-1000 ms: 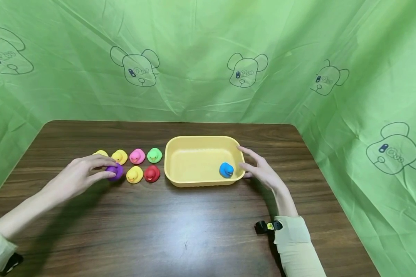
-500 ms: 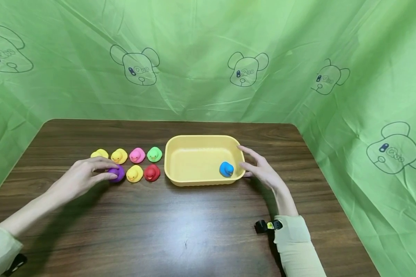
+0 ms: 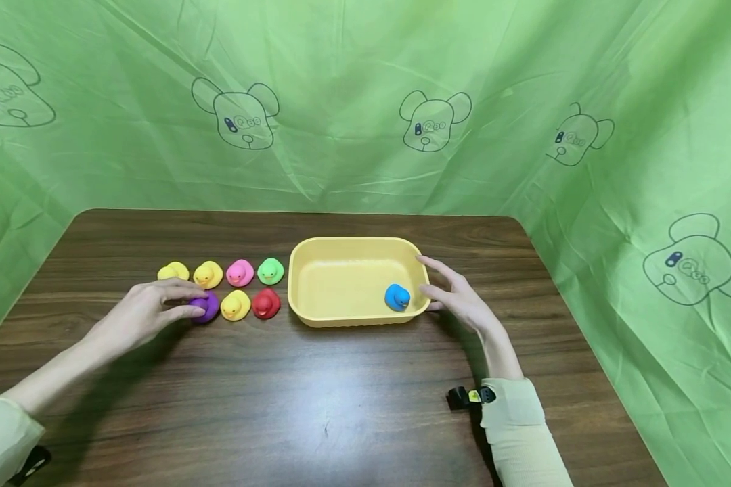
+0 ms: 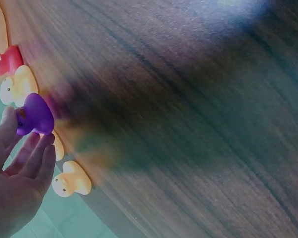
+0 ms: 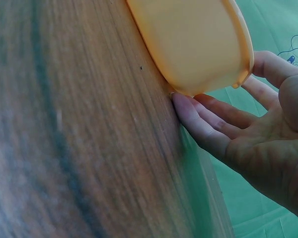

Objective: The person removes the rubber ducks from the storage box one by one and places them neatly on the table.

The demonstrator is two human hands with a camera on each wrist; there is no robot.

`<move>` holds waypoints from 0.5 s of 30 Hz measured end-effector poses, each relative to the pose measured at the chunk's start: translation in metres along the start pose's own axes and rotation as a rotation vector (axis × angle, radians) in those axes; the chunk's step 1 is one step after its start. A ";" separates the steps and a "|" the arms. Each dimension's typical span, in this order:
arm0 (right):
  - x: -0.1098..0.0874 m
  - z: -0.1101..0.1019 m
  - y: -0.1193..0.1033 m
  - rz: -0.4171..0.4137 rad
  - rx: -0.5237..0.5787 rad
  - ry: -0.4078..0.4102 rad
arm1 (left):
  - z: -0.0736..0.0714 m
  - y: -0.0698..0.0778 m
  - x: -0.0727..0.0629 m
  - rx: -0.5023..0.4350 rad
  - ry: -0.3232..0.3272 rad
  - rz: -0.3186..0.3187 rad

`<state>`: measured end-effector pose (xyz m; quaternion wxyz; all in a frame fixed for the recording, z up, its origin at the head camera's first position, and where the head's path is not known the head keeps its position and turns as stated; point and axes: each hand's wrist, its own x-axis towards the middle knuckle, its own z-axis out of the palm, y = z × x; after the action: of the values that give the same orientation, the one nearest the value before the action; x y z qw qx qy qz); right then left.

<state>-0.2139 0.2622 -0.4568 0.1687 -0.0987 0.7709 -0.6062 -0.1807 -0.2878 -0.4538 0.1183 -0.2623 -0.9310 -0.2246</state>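
My left hand point(image 3: 149, 312) pinches a purple rubber duck point(image 3: 206, 308) between thumb and fingers at the left end of the front row of ducks. In the left wrist view the purple duck point(image 4: 37, 114) shows between thumb tip and fingertips, close by a yellow duck point(image 4: 25, 84). My right hand point(image 3: 463, 301) rests against the right end of a yellow plastic basin point(image 3: 353, 318), its fingers fairly straight. The right wrist view shows the thumb at the rim and the fingertips low on the wall of the basin point(image 5: 198, 44). Inside the basin sits a blue duck point(image 3: 397, 297).
Left of the basin, a back row holds two yellow ducks point(image 3: 208, 274), a pink duck point(image 3: 240, 272) and a green duck point(image 3: 271, 271). A yellow duck point(image 3: 235, 306) and a red duck point(image 3: 266, 304) stand in front. Green curtain point(image 3: 341, 135) surrounds the wooden table point(image 3: 317, 392).
My left hand has shifted slightly right with the purple duck, and the leftmost yellow duck behind it shows more fully. My right hand and the basin have stayed in place.
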 end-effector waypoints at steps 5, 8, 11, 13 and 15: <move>-0.001 0.000 -0.001 -0.002 0.005 0.003 | 0.001 0.000 -0.002 0.019 -0.007 -0.012; -0.001 0.000 -0.001 -0.002 0.006 0.003 | 0.002 0.001 -0.002 0.015 -0.006 -0.024; 0.000 0.000 0.000 -0.001 0.003 0.001 | 0.002 0.002 -0.002 0.012 0.002 -0.029; 0.000 0.000 0.000 0.002 0.006 0.001 | 0.003 0.002 -0.002 0.015 0.006 -0.031; 0.000 0.000 0.000 0.003 0.006 0.001 | 0.004 0.002 -0.003 0.021 0.009 -0.033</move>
<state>-0.2135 0.2620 -0.4569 0.1695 -0.0967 0.7695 -0.6081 -0.1778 -0.2853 -0.4573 0.1212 -0.2448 -0.9369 -0.2180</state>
